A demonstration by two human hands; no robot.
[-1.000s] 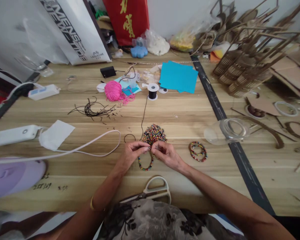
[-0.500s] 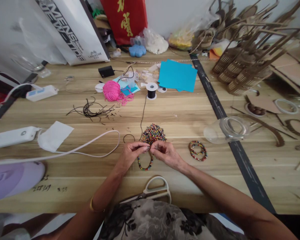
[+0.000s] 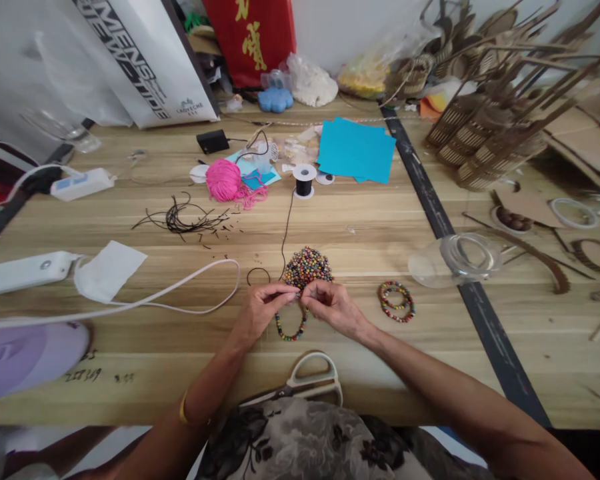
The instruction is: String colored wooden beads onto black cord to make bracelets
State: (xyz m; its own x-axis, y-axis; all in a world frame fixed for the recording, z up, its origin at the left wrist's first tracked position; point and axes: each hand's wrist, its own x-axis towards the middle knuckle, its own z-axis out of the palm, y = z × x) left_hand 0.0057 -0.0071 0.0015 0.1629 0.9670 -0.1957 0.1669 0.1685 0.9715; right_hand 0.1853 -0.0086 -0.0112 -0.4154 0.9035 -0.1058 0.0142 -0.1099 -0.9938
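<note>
My left hand (image 3: 266, 308) and my right hand (image 3: 334, 308) meet fingertip to fingertip, both pinched closed, just in front of a heap of multicoloured beads (image 3: 309, 265). From between them hangs a strand of beads (image 3: 291, 337), curving down to the table in a U; its two ends run up to my fingers. What exactly each fingertip grips at the top is too small to make out. Black cord runs from a spool (image 3: 304, 181) down toward the heap. To the right lie finished-looking bead bracelets (image 3: 396, 302), one within the other.
Scissors (image 3: 315, 380) with white handles lie close to my body. A white cable (image 3: 180, 285) loops at the left, below black cord scraps (image 3: 180, 220). Pink yarn (image 3: 223, 180) and blue sheets (image 3: 357, 150) are farther back. A clear plastic container (image 3: 453, 260) stands right, near woven baskets (image 3: 495, 143).
</note>
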